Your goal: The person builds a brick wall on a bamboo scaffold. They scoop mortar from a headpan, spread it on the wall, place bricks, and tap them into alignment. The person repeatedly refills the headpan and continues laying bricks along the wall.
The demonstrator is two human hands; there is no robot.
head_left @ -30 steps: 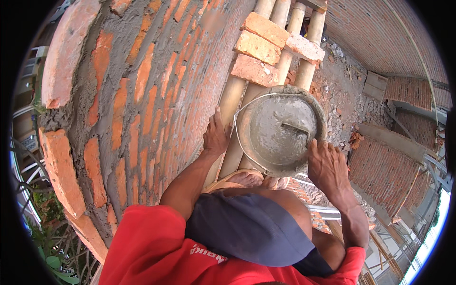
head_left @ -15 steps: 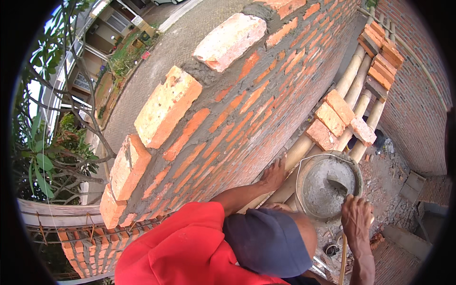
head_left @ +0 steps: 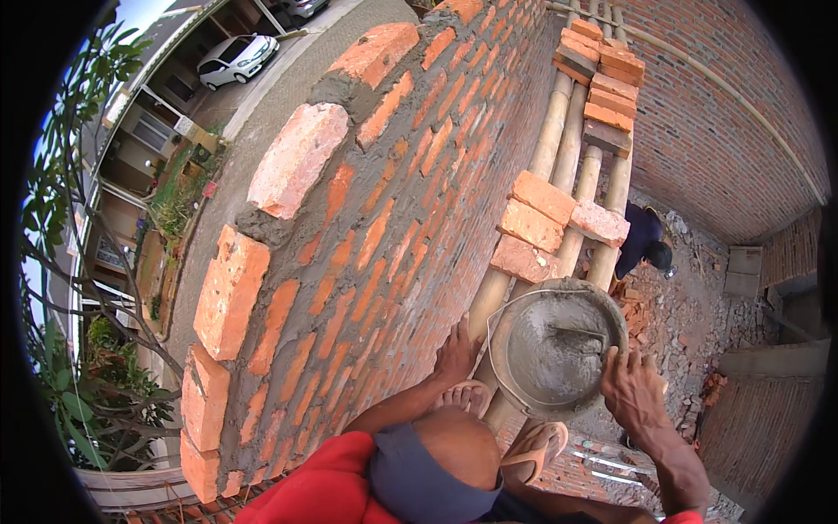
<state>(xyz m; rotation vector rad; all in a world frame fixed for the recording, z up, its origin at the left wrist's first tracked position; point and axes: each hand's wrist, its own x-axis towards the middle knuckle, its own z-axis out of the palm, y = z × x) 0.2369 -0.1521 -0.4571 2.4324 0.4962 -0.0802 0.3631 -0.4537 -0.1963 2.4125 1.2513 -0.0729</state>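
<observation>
Fingers of the right hand [head_left: 635, 389] curl over the rim of the mortar bucket [head_left: 555, 348], which sits on the bamboo poles [head_left: 572, 166]. The left hand [head_left: 457, 353] presses flat, fingers together, against the brick wall [head_left: 410, 175]. Judging by this, mortar is being fetched; next, grasp the trowel [head_left: 580, 336].

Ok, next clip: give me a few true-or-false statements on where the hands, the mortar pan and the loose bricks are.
1. The right hand rests on the rim of the mortar pan. True.
2. The left hand holds a brick. False: it holds nothing and lies against the brick wall.
3. The pan is empty. False: it holds grey mortar.
4. Loose bricks lie stacked on the bamboo poles beyond the pan. True.
5. Another person is below the scaffold. True.
</observation>
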